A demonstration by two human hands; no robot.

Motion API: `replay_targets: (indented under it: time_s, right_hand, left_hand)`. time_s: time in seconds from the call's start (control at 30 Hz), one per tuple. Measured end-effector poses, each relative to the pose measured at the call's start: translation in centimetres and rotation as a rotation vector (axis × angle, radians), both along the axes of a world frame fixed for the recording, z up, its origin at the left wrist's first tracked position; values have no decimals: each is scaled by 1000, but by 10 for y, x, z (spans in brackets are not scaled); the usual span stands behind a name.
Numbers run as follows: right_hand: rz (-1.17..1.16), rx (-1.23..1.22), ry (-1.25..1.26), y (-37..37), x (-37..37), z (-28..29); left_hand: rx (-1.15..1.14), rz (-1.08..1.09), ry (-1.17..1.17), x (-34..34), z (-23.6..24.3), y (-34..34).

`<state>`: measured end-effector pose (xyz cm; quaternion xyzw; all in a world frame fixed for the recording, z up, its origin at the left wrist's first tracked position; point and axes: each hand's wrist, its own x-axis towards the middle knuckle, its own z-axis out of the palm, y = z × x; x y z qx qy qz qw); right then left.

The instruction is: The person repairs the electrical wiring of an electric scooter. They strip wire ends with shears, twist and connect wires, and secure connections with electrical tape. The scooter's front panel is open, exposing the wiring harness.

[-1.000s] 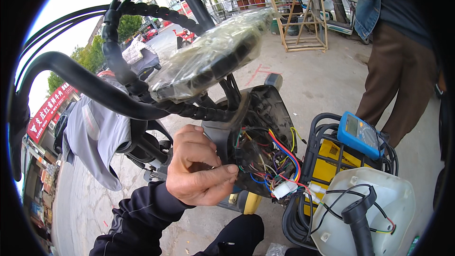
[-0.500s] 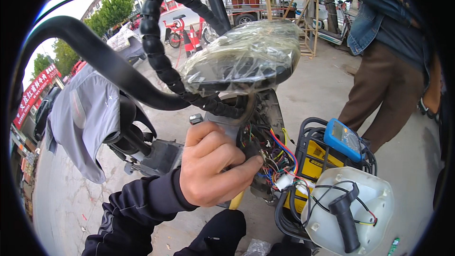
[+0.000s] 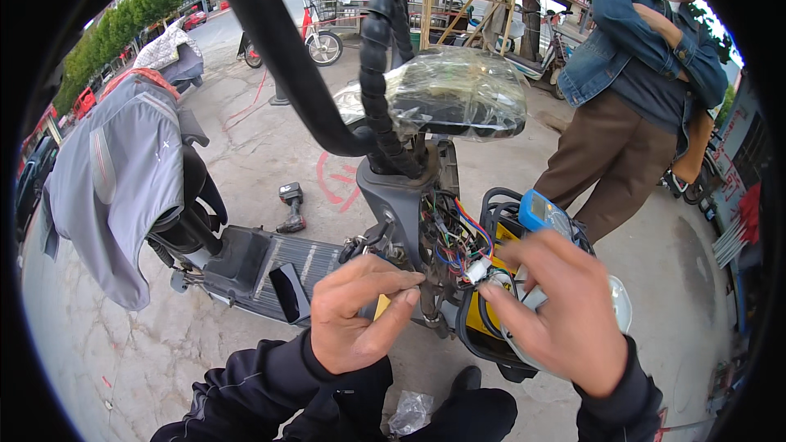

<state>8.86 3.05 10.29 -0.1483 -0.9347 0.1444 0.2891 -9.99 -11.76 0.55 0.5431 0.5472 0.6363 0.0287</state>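
My left hand [image 3: 360, 311] is closed in a pinch just left of the exposed wiring. Whatever lies between its thumb and finger, if anything, is too small to make out. My right hand [image 3: 565, 303] is raised on the other side, thumb and forefinger apart, with no object visible between them. Close to that thumb is a white plug connector [image 3: 476, 270]. Coloured wires [image 3: 458, 237] spill from the opened front of an electric scooter [image 3: 401, 200]. A blue multimeter [image 3: 542, 211] rests on a yellow-and-black case [image 3: 471, 315], and my right hand partly hides a white plastic cover [image 3: 621, 303].
A black handlebar [image 3: 286, 49] and a plastic-wrapped dashboard [image 3: 458, 98] overhang the work. A phone [image 3: 289, 292] lies on the footboard [image 3: 246, 266], with a cordless power tool [image 3: 291, 206] beyond it. A grey cloth [image 3: 115, 172] drapes the seat. A person [image 3: 630, 90] stands at right.
My right hand has come into view over the case. My left hand has drawn back from the wiring, lower left in its surroundings. The whole view has shifted, showing the phone and power tool.
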Motion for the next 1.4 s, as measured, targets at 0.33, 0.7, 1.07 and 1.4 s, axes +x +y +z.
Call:
replay_targets:
  time_s: [0.33,0.7,1.07,1.4]
  right_hand:
    - [48,-21,-43,19,-59,-18]
    - [-65,-512,-146,58,-55,-13]
    - [-68,-650,-158,69,-61,-17]
    - [-41,-626,-165,69,-56,-15]
  left_hand:
    - [-254,-320,-473,3,4,5]
    - [-71,-596,-957,36,0,47]
    - [62,-537,-1257,52,13,71]
    - [69,-523,-1235,51,10,72]
